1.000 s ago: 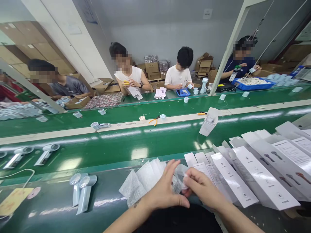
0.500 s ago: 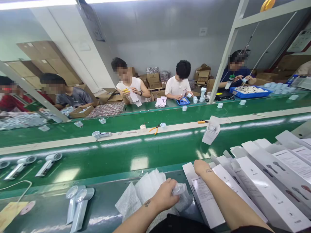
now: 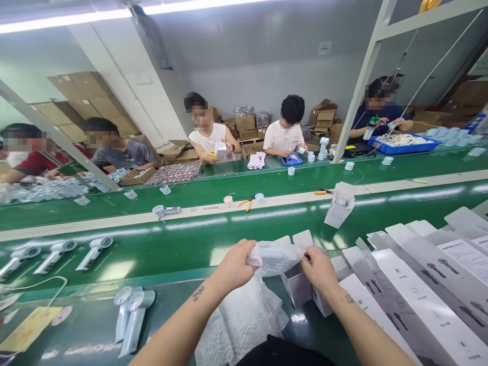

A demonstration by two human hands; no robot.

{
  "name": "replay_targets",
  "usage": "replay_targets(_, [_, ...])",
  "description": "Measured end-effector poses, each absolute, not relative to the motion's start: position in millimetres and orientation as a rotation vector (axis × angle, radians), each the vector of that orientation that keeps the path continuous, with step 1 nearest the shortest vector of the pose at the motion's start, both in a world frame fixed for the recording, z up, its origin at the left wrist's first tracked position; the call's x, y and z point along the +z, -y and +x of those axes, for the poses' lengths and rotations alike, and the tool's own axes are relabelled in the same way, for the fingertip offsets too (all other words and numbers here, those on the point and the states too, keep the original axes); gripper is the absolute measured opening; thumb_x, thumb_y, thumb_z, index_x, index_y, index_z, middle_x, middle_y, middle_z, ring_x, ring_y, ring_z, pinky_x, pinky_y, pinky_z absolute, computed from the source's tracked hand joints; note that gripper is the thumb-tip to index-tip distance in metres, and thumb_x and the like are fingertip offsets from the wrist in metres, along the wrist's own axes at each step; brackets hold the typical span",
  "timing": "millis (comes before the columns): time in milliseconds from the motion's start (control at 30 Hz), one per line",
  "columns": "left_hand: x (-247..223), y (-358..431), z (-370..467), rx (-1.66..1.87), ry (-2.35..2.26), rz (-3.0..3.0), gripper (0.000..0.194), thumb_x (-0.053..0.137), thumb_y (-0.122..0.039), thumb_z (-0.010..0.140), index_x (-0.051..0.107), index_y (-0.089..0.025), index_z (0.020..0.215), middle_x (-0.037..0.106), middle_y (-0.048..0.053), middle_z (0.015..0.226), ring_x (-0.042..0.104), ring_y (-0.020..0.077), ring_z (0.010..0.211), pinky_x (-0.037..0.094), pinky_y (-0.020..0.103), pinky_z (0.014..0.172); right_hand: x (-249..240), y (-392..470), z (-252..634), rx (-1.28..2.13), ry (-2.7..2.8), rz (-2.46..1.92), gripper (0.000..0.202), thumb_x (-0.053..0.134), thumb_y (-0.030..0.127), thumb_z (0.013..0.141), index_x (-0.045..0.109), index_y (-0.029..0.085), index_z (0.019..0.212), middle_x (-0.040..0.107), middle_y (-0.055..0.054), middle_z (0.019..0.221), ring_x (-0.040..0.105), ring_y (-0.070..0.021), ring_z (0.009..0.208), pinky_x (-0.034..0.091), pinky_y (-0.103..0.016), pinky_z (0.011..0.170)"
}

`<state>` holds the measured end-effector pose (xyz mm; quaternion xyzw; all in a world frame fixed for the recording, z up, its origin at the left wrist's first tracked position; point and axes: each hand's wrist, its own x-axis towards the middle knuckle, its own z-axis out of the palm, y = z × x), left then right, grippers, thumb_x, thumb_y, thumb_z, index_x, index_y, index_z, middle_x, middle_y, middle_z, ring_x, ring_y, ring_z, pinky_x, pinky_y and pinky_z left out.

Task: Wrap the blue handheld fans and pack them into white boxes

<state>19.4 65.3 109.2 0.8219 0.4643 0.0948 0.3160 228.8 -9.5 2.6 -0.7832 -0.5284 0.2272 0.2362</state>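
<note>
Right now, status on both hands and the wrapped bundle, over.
Left hand, right hand: holding opposite ends of wrapped bundle. Close by: bubble sheets, open box. Contact with box unclear.

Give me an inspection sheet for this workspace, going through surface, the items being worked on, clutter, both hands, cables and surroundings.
Surface: glossy dark green bench beside a bright green belt; reflections, no spill visible.
Job's things: translucent bubble-wrap bundle held up; flat clear bubble-wrap sheets below; open white printed cardboard boxes at right; two pale blue handheld devices at left.
Clutter: orange-handled pliers on the cream center strip.
Hands: left and right grip the bundle's ends.
Cables: thin white cord by a yellow paper tag.
Surroundings: several people seated opposite; brown cartons behind.
</note>
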Motion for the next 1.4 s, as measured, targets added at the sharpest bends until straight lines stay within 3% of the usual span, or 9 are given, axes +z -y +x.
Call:
replay_targets(167, [147, -49, 55, -0.19, -1.131, 2.672, 0.023, 0.053, -0.005, 0.059, 0.062, -0.014, 0.078, 0.056, 0.008, 0.074, 0.057, 0.0204, 0.063, 0.044, 0.029, 0.059, -3, 21, 218, 0.624, 1.435, -1.957, 0.019, 0.045, 0.03, 0.084, 0.058, 0.019, 0.074, 0.06, -0.005, 0.083, 0.056, -0.017, 0.077, 0.041, -0.027, 0.069])
replay_targets(367, [126, -45, 118, -0.698, -0.753, 2.801, 0.011, 0.061, -0.013, 0.065, 0.062, -0.011, 0.076, 0.063, 0.013, 0.077, 0.062, 0.0264, 0.079, 0.05, 0.033, 0.068, -8, 25, 229, 0.561, 1.477, -1.659, 0.018, 0.047, 0.027, 0.081, 0.056, 0.018, 0.068, 0.059, -0.006, 0.076, 0.056, -0.0193, 0.076, 0.045, -0.032, 0.068])
replay_targets(567, [81, -31, 109, -0.7, -0.745, 2.712, 0.057, 0.069, -0.038, 0.071, 0.05, -0.014, 0.119, 0.059, 0.012, 0.118, 0.055, 0.0272, 0.103, 0.047, 0.037, 0.086, -15, 88, 280, 0.297, 1.566, -1.577, 0.025, 0.054, 0.033, 0.083, 0.063, 0.019, 0.102, 0.061, -0.012, 0.109, 0.056, -0.025, 0.104, 0.046, -0.042, 0.092])
replay_targets(700, [45, -2, 98, -0.59, -0.84, 2.723, 0.092, 0.071, -0.056, 0.064, 0.028, -0.024, 0.139, 0.036, 0.013, 0.142, 0.055, 0.0293, 0.101, 0.051, 0.037, 0.075, -91, 198, 282, 0.11, 1.385, -2.074, 0.053, 0.06, 0.061, 0.072, 0.064, 0.018, 0.103, 0.065, -0.016, 0.102, 0.061, -0.0343, 0.093, 0.051, -0.051, 0.08])
replay_targets(767, [29, 11, 99, -0.62, -0.819, 2.764, 0.086, 0.069, -0.053, 0.069, 0.029, -0.023, 0.139, 0.038, 0.015, 0.139, 0.059, 0.0274, 0.094, 0.051, 0.035, 0.071, -125, 239, 273, 0.381, 1.402, -2.037, 0.05, 0.041, 0.06, 0.084, 0.066, 0.02, 0.099, 0.069, -0.012, 0.092, 0.066, -0.0281, 0.084, 0.056, -0.041, 0.068])
replay_targets(900, [21, 19, 105, -0.631, -0.84, 2.793, 0.075, 0.067, -0.049, 0.073, 0.037, -0.017, 0.134, 0.047, 0.016, 0.127, 0.059, 0.0285, 0.094, 0.052, 0.04, 0.074, -129, 244, 266, 0.87, 1.384, -1.897, 0.035, 0.039, 0.042, 0.091, 0.065, 0.022, 0.104, 0.069, -0.008, 0.099, 0.066, -0.0209, 0.092, 0.054, -0.032, 0.083])
replay_targets(1067, [33, 22, 97, -0.488, -0.708, 2.843, 0.045, 0.064, -0.032, 0.078, 0.048, -0.019, 0.118, 0.048, 0.012, 0.121, 0.047, 0.0306, 0.108, 0.049, 0.043, 0.083, -67, 132, 274, 0.553, 1.385, -1.876, 0.033, 0.04, 0.031, 0.09, 0.06, 0.016, 0.11, 0.061, -0.014, 0.115, 0.056, -0.0242, 0.11, 0.044, -0.039, 0.096])
replay_targets(1167, [32, 20, 85, -0.393, -0.842, 2.767, 0.039, 0.065, -0.04, 0.077, 0.053, -0.015, 0.104, 0.048, 0.012, 0.114, 0.05, 0.0255, 0.099, 0.049, 0.038, 0.083, -46, 58, 276, 0.573, 1.578, -2.156, 0.059, 0.058, 0.029, 0.077, 0.046, 0.014, 0.132, 0.038, -0.02, 0.139, 0.038, -0.0379, 0.126, 0.035, -0.052, 0.099])
replay_targets(1400, [54, -38, 67, -0.267, -0.895, 2.625, 0.025, 0.064, -0.037, 0.078, 0.054, -0.015, 0.07, 0.053, 0.004, 0.09, 0.053, 0.017, 0.085, 0.044, 0.028, 0.076, -36, 61, 260, 0.617, 1.746, -2.308, 0.068, 0.056, 0.022, 0.072, 0.04, 0.012, 0.138, 0.055, -0.021, 0.118, 0.059, -0.0349, 0.096, 0.045, -0.047, 0.081])
